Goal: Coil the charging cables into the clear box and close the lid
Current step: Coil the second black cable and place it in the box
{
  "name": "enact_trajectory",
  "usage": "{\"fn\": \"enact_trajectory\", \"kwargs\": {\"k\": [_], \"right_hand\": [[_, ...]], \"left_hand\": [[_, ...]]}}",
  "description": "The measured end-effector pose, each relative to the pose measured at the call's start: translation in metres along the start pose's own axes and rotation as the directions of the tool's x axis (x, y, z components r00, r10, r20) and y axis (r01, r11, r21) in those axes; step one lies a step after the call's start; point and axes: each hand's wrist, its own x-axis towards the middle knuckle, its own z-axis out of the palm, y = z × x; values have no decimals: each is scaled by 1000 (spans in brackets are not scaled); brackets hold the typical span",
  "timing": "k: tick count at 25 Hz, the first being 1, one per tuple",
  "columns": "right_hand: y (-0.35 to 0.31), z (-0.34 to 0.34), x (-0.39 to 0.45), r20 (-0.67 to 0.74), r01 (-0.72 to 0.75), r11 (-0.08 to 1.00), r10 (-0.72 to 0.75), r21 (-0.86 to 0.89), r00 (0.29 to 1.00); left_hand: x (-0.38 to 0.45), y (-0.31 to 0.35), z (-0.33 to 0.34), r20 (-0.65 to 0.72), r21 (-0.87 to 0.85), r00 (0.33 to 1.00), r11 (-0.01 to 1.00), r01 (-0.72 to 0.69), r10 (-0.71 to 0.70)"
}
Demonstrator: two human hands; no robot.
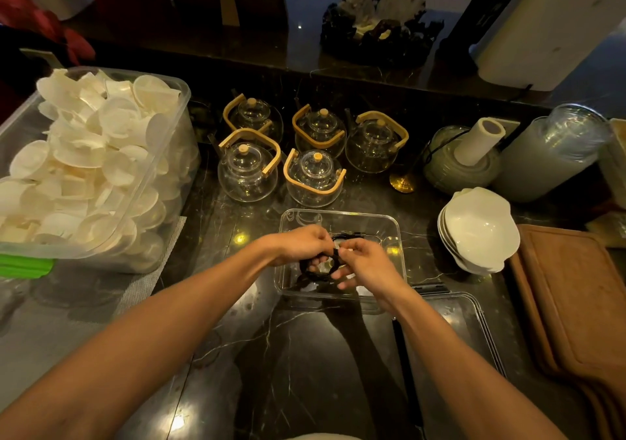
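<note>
A clear plastic box (pixel 389 226) stands open on the dark marble counter in the middle of the view. Over it I hold a coiled black charging cable (pixel 313 270) with both hands. My left hand (pixel 298 243) grips the coil's upper left side with curled fingers. My right hand (pixel 362 263) pinches the coil at its top right, with its other fingers spread beneath. Another black cable (pixel 349 235) lies inside the box behind my hands. The box's clear lid (pixel 467 331) lies flat on the counter to the right, close to me.
Several glass teapots (pixel 247 172) with wooden handles stand just behind the box. A big clear tub of white shells (pixel 84 168) fills the left. Stacked white bowls (pixel 481 229) and wooden boards (pixel 572 304) sit on the right, a paper roll (pixel 477 141) and jars behind them.
</note>
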Motion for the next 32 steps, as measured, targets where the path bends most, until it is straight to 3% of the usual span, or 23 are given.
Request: {"fn": "enact_trajectory", "kwargs": {"k": [4, 7, 9, 12, 16, 18, 20, 22, 24, 28, 32], "right_hand": [[5, -7, 12, 98, -73, 997, 73, -3, 993], [12, -6, 24, 93, -127, 990, 132, -57, 987], [19, -3, 34, 65, -182, 981, 187, -70, 980], [26, 1, 46, 53, -260, 962, 265, -85, 963], [29, 10, 57, 70, -267, 943, 285, -199, 956], [30, 15, 61, 70, -227, 931, 256, -286, 964], [30, 18, 62, 80, -86, 877, 140, -473, 987], [29, 14, 60, 113, 101, 687, -28, -720, 993], [24, 8, 59, 136, 149, 568, -67, -809, 989], [23, -4, 61, 227, 158, 607, 38, -779, 973], [27, -6, 60, 237, 196, 616, -16, -763, 971]], "left_hand": [[15, -16, -8, 17, 39, 999, 999, 34, -35], [27, -29, -3, -31, 36, 998, 997, 62, -60], [34, -36, 1, -136, 203, 990, 978, 52, -25], [39, -42, 2, -207, 577, 975, 814, 58, 77], [42, -44, 1, -217, 783, 973, 609, 129, 73], [45, -44, 1, -224, 827, 972, 541, 153, 68], [45, -43, 0, -227, 857, 972, 486, 168, 65], [46, -44, -1, -223, 884, 972, 436, 168, 78], [46, -44, -1, -214, 903, 973, 397, 165, 83], [45, -37, 1, -221, 920, 970, 352, 171, 104], [42, -36, 3, -219, 919, 970, 356, 170, 103]]}}
